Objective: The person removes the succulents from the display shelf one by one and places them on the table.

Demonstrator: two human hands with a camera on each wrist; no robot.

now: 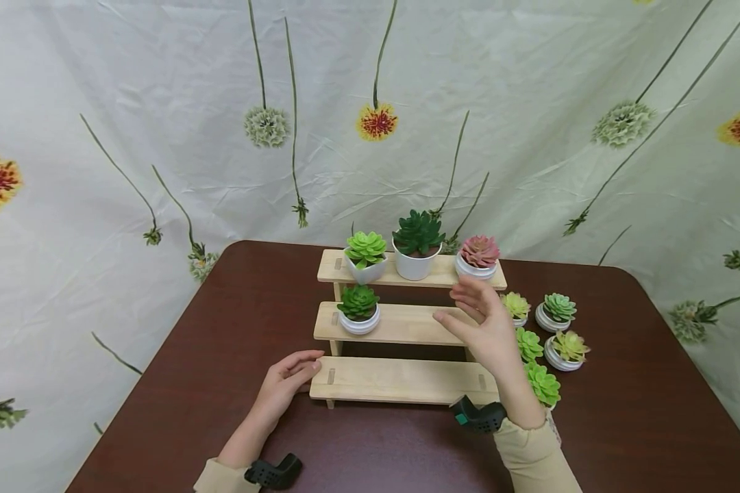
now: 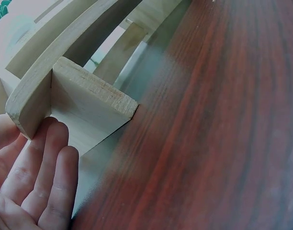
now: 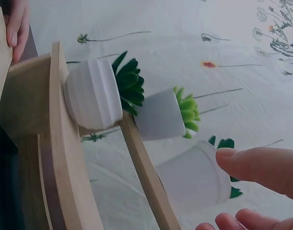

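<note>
A three-tier wooden plant stand stands on the table. My left hand holds the left end of its lowest shelf; in the left wrist view the thumb lies on one face of the board and the fingers on the other. Above the right part of the middle shelf hangs my right hand, its fingers apart and nothing between them. A dark green succulent in a white pot sits at that shelf's left end. The top shelf bears a light green succulent, a large dark green one and a pink one.
Several small potted succulents, among them a blue-green one and a yellowish one, stand right of the stand, some partly behind my right forearm. Behind the dark red table hangs a white cloth with a flower print.
</note>
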